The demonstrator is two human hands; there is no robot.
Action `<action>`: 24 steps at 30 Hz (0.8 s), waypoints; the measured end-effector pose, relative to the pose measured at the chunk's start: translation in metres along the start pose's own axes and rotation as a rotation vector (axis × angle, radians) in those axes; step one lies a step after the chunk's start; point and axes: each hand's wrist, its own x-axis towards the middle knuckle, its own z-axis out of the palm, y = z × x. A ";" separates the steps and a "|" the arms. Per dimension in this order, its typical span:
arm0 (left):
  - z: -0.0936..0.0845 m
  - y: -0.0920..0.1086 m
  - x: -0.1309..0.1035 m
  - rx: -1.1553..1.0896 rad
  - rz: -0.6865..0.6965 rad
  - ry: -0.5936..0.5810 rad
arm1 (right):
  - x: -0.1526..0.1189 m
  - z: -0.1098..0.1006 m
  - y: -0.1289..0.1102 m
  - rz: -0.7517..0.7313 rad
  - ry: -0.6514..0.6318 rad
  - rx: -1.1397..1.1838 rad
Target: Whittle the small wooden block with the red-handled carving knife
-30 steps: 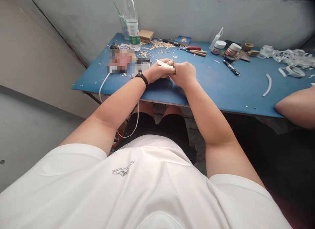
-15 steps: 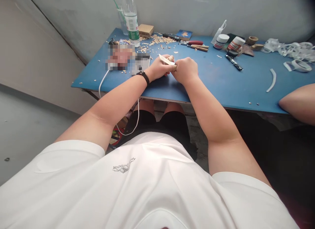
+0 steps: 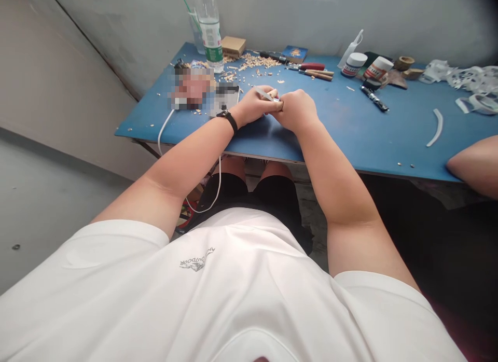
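Head: pale strip sits between the hands, nearside and right of bottle. Right hand clamped on its end away from bottle; left hand curled, can't tell on what. Likely light, stiff, sharp-edged; grip that end.
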 end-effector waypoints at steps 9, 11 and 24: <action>-0.002 -0.020 0.013 0.188 0.078 -0.012 | -0.004 0.000 -0.007 0.113 0.015 -0.001; -0.003 -0.023 0.019 0.242 0.083 -0.032 | -0.005 -0.001 -0.011 0.164 0.007 -0.016; 0.006 -0.016 0.009 0.218 0.184 -0.037 | -0.011 -0.016 0.001 0.008 -0.054 -0.089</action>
